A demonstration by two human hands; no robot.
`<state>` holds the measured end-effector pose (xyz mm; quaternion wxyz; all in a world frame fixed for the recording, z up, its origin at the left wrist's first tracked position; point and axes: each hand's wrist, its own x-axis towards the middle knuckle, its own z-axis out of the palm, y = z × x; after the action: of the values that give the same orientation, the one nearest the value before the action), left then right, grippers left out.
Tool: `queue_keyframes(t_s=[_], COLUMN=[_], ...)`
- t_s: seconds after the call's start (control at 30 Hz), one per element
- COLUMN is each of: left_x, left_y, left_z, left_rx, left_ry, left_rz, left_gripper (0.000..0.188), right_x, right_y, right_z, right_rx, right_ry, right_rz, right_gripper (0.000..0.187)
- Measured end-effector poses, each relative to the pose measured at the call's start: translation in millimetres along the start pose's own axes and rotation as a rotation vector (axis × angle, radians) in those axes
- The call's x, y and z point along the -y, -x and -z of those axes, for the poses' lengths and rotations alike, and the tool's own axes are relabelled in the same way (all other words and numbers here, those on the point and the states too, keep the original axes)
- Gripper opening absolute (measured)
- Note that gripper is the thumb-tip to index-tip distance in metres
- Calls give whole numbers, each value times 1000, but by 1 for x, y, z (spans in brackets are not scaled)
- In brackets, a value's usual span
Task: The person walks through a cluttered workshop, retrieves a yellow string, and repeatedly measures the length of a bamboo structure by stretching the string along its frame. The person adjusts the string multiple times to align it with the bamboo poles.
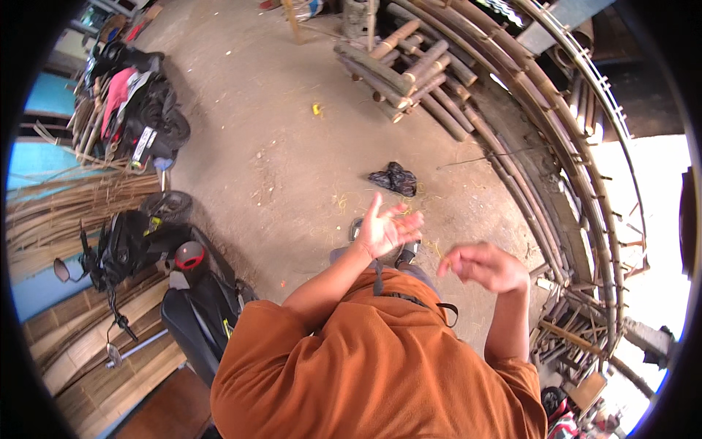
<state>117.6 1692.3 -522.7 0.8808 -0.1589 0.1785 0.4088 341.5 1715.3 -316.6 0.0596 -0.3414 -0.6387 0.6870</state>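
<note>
So, the black bag lies on the far side; left hand, spread and empty, is nearer; right hand, loosely curled, looks empty too.

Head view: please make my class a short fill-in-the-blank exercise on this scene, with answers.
1. The left hand is open and holds ____.
2. The crumpled bag on the ground is ____ in colour.
3. The nearest motorbike stands on the picture's ____ side.
4. The pile of bamboo poles lies toward the picture's upper ____.

Missing words: nothing; black; left; right.
</note>
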Motion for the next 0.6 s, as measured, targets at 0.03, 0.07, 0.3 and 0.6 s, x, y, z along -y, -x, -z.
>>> queue_keyframes(t_s=[0.03, 0.07, 0.3, 0.6], left_x=[-4, -10, -59, -90], left_y=[-18, -40, -70, -26], left_z=[21, 61, 157, 52], left_rx=[-133, -261, -434, -261], left_ry=[36, 83, 110, 26], left_rz=[-106, -230, -486, -606], left_gripper=[35, 33, 25, 19], right_x=[1, -1, -62, -118], right_y=[19, 39, 271, 394], right_z=[4, 10, 45, 65], right_rx=[-20, -19, -1023, -1700], right_ry=[-2, 7, -616, -587], right_rz=[59, 119, 711, 477], right_gripper=[21, 20, 22, 24])
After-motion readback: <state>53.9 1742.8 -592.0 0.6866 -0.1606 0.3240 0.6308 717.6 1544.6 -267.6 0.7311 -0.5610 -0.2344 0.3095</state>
